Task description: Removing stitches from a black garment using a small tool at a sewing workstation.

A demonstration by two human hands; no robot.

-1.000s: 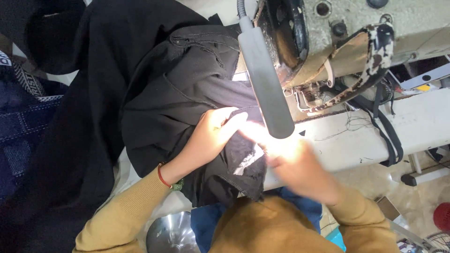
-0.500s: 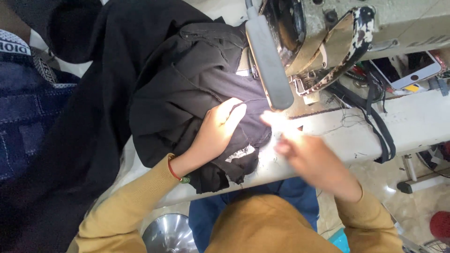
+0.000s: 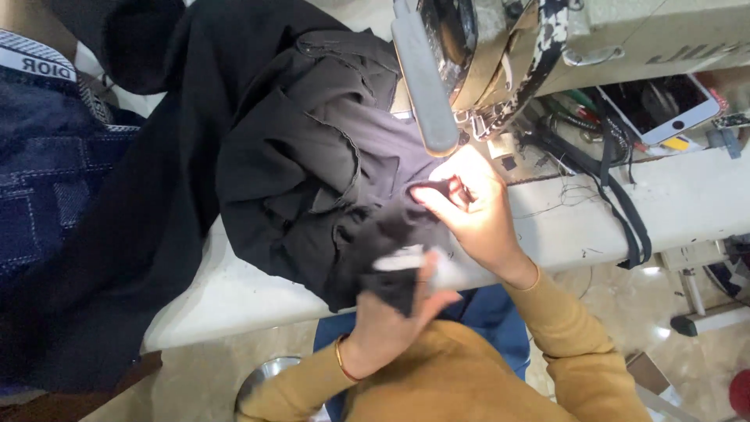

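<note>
White tabletop carries a sewing machine and a heap of black fabric. Right hand has its fingers pinched together on a fabric fold, just below the grey lamp bar. Left hand has its fingers clamped on the fabric's near edge, lifting it off the tabletop.

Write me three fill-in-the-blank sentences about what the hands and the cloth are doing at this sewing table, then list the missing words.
1. Both hands grip the ______ fabric heaped on the white table.
2. The right hand pinches the fabric just below the grey lamp bar of the ______ machine.
3. The left hand wears a thin ______ at its wrist.

Missing words: black; sewing; bracelet
</note>
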